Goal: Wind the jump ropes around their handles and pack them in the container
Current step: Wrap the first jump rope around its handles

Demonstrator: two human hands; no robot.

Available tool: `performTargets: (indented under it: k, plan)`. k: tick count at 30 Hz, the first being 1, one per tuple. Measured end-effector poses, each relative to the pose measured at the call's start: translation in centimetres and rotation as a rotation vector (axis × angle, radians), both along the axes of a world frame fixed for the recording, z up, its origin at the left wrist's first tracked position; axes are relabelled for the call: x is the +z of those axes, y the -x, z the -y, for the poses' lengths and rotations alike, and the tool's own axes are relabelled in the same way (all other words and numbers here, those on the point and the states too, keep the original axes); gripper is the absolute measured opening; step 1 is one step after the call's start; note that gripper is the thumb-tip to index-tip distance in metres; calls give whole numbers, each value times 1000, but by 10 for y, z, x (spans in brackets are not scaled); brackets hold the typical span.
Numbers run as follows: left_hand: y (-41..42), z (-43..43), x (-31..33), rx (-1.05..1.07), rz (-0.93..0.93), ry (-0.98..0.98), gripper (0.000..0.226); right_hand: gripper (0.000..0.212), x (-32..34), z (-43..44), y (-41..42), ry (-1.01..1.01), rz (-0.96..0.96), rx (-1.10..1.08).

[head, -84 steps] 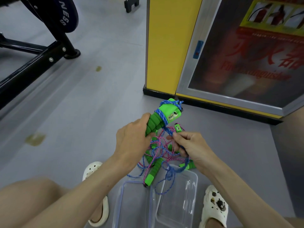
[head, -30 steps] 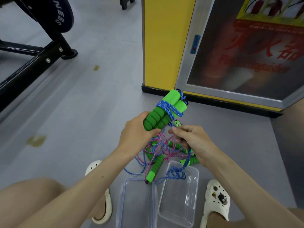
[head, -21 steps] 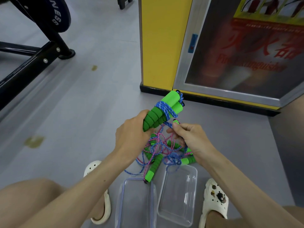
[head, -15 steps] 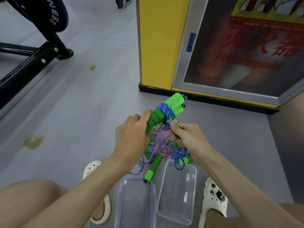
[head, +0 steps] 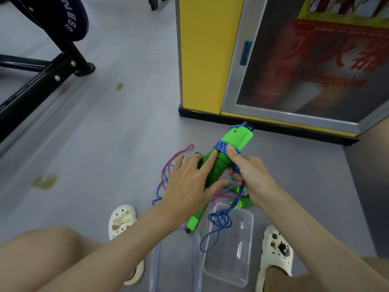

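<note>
Centrally, the green jump-rope handles [head: 235,140], wound with blue rope [head: 220,145], are tilting toward 1 o'clock; the right hand [head: 250,175] is gripping them, the left hand [head: 187,183] is touching them with straight fingers. The clear container [head: 228,272] is sitting at 6 o'clock.

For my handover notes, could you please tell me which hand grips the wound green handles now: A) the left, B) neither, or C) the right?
C: the right hand curls round the green handles, while the left hand only touches them with straight fingers.
</note>
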State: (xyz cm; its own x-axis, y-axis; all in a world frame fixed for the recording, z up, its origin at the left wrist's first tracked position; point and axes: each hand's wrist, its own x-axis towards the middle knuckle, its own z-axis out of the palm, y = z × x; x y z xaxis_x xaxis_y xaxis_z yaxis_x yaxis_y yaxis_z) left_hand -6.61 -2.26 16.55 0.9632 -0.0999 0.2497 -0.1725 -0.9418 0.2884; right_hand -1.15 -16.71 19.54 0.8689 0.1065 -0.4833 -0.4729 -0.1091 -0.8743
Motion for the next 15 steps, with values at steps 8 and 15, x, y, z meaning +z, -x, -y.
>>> performTargets:
  k: [8, 15]
  plan:
    - [-17, -15, 34, 256, -744, 1276, 37, 48, 2, 2, 11, -80, 19, 250]
    - [-12, -14, 39, 216, -774, 1455, 27, 52, 9, -1, 13, -21, 73, 239]
